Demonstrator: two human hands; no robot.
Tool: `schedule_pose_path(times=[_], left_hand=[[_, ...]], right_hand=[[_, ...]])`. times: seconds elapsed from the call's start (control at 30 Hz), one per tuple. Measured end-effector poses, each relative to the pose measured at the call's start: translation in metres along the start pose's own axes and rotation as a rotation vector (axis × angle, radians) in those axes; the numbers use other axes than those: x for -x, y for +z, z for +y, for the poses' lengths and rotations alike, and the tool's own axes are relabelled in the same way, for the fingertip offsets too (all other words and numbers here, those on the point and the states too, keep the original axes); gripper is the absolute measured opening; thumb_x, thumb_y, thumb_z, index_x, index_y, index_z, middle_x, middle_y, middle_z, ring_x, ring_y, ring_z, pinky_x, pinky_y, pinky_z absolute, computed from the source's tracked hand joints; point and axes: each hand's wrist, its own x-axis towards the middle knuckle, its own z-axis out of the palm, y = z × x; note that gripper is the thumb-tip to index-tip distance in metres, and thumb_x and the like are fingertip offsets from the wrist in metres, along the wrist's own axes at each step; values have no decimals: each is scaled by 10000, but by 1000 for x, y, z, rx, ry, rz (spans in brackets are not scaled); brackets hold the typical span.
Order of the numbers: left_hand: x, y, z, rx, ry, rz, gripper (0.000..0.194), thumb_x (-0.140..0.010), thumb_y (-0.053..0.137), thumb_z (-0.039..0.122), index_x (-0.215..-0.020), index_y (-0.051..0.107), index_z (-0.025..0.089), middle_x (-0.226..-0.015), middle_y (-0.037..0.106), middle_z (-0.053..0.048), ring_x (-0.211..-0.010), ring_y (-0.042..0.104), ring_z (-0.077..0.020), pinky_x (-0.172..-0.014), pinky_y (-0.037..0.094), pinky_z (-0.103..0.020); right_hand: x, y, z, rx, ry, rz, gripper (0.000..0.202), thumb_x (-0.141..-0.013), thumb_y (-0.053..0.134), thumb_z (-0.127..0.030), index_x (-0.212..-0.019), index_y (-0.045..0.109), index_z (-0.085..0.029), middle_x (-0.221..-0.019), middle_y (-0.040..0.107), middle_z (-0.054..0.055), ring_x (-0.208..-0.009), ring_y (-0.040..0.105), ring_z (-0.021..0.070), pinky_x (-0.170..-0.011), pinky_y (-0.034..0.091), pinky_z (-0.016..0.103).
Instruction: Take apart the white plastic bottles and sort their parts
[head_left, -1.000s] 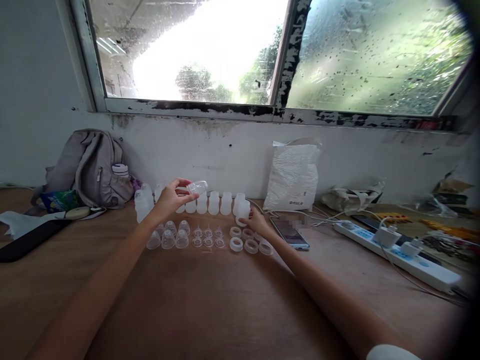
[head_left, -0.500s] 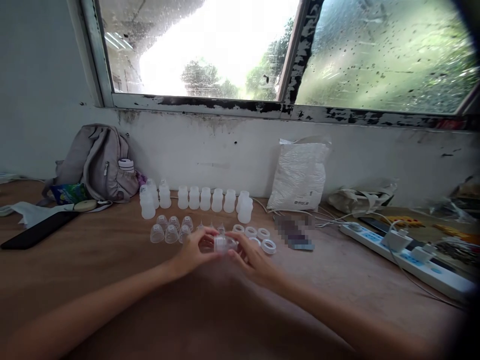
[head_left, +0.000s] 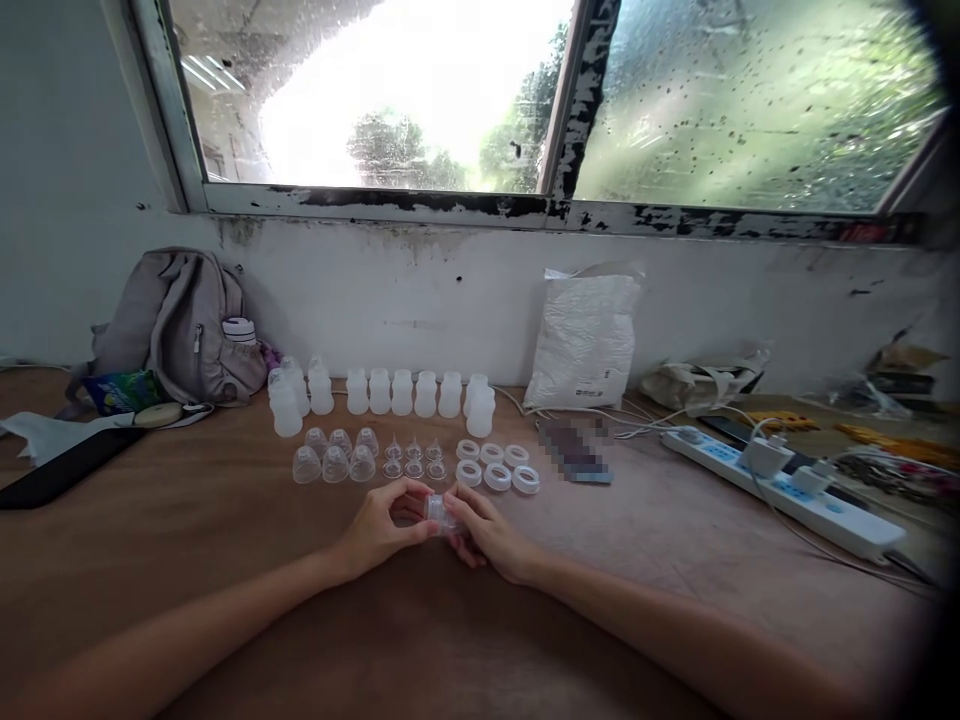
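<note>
Between my hands is a translucent baby-bottle collar [head_left: 437, 512], with what looks like a clear nipple partly hidden by my fingers. My left hand [head_left: 386, 525] pinches its left side with thumb and fingertips. On the other side, my right hand [head_left: 484, 530] closes around it. Just beyond them lie several clear nipples [head_left: 413, 460], flanked by several clear domed caps [head_left: 334, 463] on the left and white collar rings [head_left: 496, 477] on the right. Behind stands a row of frosted baby bottles [head_left: 402, 392]; a few at the left [head_left: 320, 388] wear clear caps.
A grey backpack [head_left: 187, 330] leans on the wall at the left, near a black flat object [head_left: 67, 468]. At the back stands a white plastic package [head_left: 581, 340]. A power strip [head_left: 784, 495] with plugs and cables runs along the right, past a blurred-out item [head_left: 576, 450].
Both hands have come down and nearer to me with the collar, so the nipples behind them now show fully. The view has shifted slightly.
</note>
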Motion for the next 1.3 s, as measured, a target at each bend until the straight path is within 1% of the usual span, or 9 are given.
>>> schedule_pose_path(times=[0.1, 0.23, 0.43, 0.53, 0.73, 0.9, 1.0, 1.17, 1.3], left_hand=[[0, 0, -3, 23, -12, 8, 304, -619, 676, 242, -905, 580, 202, -793, 626, -36, -753, 609, -173, -743, 495, -319], [2, 0, -2, -1, -3, 32, 298, -603, 685, 218, -878, 570, 211, -831, 626, -36, -774, 614, -179, -763, 494, -334], [3, 1, -2, -65, 22, 83, 292, -594, 689, 221, -857, 563, 220, -845, 614, -28, -814, 609, -191, -797, 488, -353], [1, 0, -4, -56, 25, 73, 293, -596, 683, 216, -861, 556, 219, -821, 610, -19, -800, 608, -186, -795, 489, -355], [1, -11, -11, -117, -3, 26, 284, -618, 652, 178, -884, 553, 166, -807, 563, -14, -720, 568, -136, -710, 495, -279], [-4, -17, -12, -63, -56, 26, 445, -626, 595, 91, -1041, 496, 217, -931, 455, -16, -875, 510, -138, -806, 454, -276], [-11, -17, -9, -30, -90, -47, 372, -635, 559, 67, -977, 523, 209, -959, 415, -24, -932, 481, -151, -823, 439, -284], [-15, -17, -20, 81, -175, -56, 324, -605, 571, 76, -865, 426, 205, -979, 453, -17, -894, 508, -148, -789, 446, -289], [-9, -19, -23, -100, -186, -67, 369, -611, 581, 84, -905, 414, 232, -980, 512, -12, -919, 519, -167, -821, 436, -309]], right_hand=[[-1, -1, 2, -31, -7, -29, 304, -782, 451, -505, -791, 383, -209, -489, 483, -83, -317, 399, 46, -289, 201, 131], [-2, -3, 5, -73, -65, -59, 301, -771, 501, -472, -862, 412, -200, -525, 526, -57, -400, 495, 78, -342, 346, 150], [-2, -1, 8, -111, -140, -27, 342, -751, 552, -436, -946, 431, -183, -583, 567, -27, -501, 558, 99, -468, 457, 209], [-2, -1, 7, -96, -135, -14, 365, -729, 568, -452, -931, 445, -175, -559, 556, -34, -461, 548, 97, -430, 448, 198], [-4, -20, 2, -124, -8, 38, 321, -769, 522, -434, -914, 481, -151, -519, 513, -43, -336, 451, 54, -275, 281, 120], [-5, -34, 4, -70, -24, 10, 401, -706, 621, -368, -1000, 438, -165, -560, 515, -48, -399, 475, 60, -338, 349, 136], [-5, -34, 7, -33, -8, -24, 454, -646, 679, -347, -986, 431, -179, -624, 501, -46, -413, 431, 38, -355, 335, 133], [-9, -33, 18, -50, -77, 94, 446, -618, 692, -338, -970, 456, -200, -715, 491, -24, -553, 448, 62, -481, 362, 158], [-12, -37, 23, 117, -60, 134, 450, -620, 676, -290, -1026, 498, -214, -771, 493, 1, -604, 465, 94, -516, 374, 187]])
